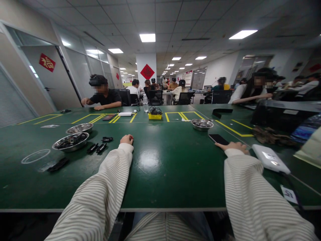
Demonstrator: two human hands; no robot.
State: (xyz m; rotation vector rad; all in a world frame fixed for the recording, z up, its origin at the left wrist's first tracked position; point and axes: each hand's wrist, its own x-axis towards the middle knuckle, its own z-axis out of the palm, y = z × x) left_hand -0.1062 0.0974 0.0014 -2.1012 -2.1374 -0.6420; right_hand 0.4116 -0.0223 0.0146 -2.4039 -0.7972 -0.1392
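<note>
Because the phone (218, 138) lies just left of and touching the right grip (234, 146), a careless nudge of the extended digit would probably skid it across the glossy surface (155, 190); the white device (270, 158), just right of that same grip, trails a dark cord (291, 182) toward the near edge, so a sleeve snag could drag it; left of the left grip (127, 139), three small black pieces (101, 148) lie loose beside the nearer steel bowl (75, 146), and an outward sweep of the forearm might scatter them; the clear plastic tub (36, 156), farther left and nearer the person, looks light enough to get knocked too.

Grip state: right is spread low over the surface, one digit reaching left against the phone's near edge, the others fanned right toward the white device; contact only, no pinch visible; left rests on the surface with fingers loosely curled, back of the hand toward the camera; cannot tell whether anything is inside; beyond and left of the right grip, near but apart, stands another filled steel bowl (202, 127).
</note>
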